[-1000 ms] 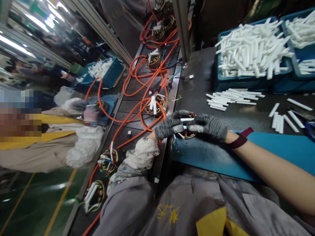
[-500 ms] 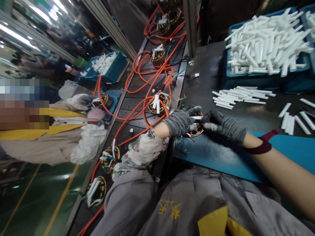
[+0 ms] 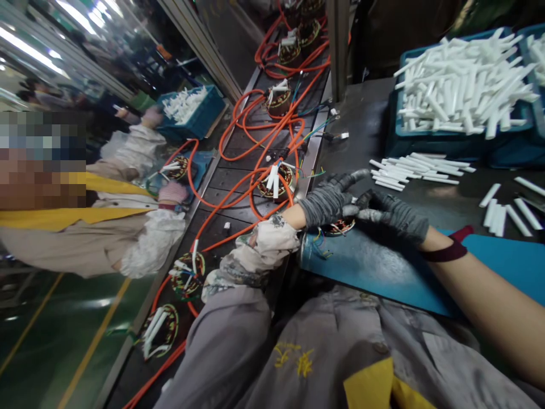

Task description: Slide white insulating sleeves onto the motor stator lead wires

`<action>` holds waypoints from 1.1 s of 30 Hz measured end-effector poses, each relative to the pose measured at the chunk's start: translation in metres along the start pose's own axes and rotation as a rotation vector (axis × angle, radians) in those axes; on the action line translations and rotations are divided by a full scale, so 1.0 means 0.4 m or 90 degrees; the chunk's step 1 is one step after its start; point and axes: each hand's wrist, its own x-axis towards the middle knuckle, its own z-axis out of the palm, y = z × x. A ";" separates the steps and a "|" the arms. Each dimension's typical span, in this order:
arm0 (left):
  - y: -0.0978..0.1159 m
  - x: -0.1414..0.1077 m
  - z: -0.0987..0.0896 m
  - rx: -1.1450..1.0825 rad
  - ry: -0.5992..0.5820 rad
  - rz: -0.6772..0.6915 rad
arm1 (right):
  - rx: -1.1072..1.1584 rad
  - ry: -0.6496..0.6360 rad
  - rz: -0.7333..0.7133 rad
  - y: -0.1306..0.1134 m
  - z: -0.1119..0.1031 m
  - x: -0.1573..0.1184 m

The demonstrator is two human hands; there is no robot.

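Note:
Both hands wear grey gloves and meet above a round wound coil part (image 3: 340,227) on the blue mat (image 3: 374,258). My left hand (image 3: 330,199) lies over the coil, some fingers stretched to the right and its fingertips close to the other hand. My right hand (image 3: 389,213) comes in from the right with thumb and fingers pressed together at a small white piece between the hands. The hands hide most of the coil. Behind them, white tubes (image 3: 419,169) lie in a loose pile on the dark table.
A blue bin (image 3: 400,122) heaped with white tubes stands at the back right. Coils (image 3: 275,180) with orange cables (image 3: 227,207) line the conveyor on the left. Across it, a person (image 3: 128,199) works beside another blue bin (image 3: 204,116). A metal post (image 3: 338,51) rises behind.
My left hand has shifted slightly right and now covers more of the coil. The hands are closer together. Across the conveyor, the other person's far hand has moved toward the bin.

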 end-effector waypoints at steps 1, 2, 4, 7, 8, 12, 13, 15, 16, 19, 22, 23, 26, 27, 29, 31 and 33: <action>-0.004 -0.002 0.001 -0.013 0.013 -0.001 | -0.015 0.009 -0.004 -0.003 0.005 -0.002; -0.010 -0.007 0.003 -0.031 0.022 0.003 | -0.040 0.022 -0.013 -0.008 0.010 -0.005; -0.022 -0.026 0.007 -0.087 0.023 0.026 | -0.113 0.063 -0.038 -0.017 0.021 -0.011; -0.037 -0.057 0.013 -0.146 0.023 0.046 | -0.242 0.085 -0.072 -0.032 0.036 -0.016; -0.040 -0.064 0.014 -0.143 0.028 0.044 | -0.286 0.076 -0.074 -0.037 0.039 -0.015; -0.045 -0.074 0.008 -0.073 0.024 0.021 | -0.425 0.036 -0.049 -0.054 0.050 -0.003; -0.050 -0.077 0.004 -0.059 0.020 0.017 | -0.437 0.032 -0.042 -0.057 0.052 0.002; -0.064 -0.090 -0.006 -0.059 0.011 0.026 | -0.435 0.025 -0.041 -0.059 0.052 0.010; -0.073 -0.099 -0.011 -0.081 0.006 0.040 | -0.431 0.021 -0.043 -0.058 0.051 0.014; -0.089 -0.125 -0.018 -0.182 0.016 0.067 | -0.414 0.017 -0.050 -0.050 0.043 0.024; -0.084 -0.138 -0.009 -0.243 0.052 0.044 | -0.400 0.017 -0.058 -0.041 0.035 0.026; -0.081 -0.140 -0.003 -0.257 0.058 0.037 | -0.395 0.018 -0.064 -0.042 0.034 0.024; -0.078 -0.138 0.013 -0.294 0.056 0.019 | -0.403 0.033 -0.061 -0.057 0.046 0.011; -0.079 -0.137 0.017 -0.300 0.055 0.012 | -0.421 0.044 -0.050 -0.066 0.054 0.007; -0.083 -0.134 0.022 -0.307 0.055 -0.001 | -0.483 0.073 -0.022 -0.085 0.073 0.001; -0.084 -0.133 0.023 -0.310 0.059 -0.008 | -0.545 0.098 -0.004 -0.099 0.090 0.000; -0.082 -0.134 0.021 -0.309 0.063 -0.008 | -0.555 0.104 -0.003 -0.101 0.098 0.005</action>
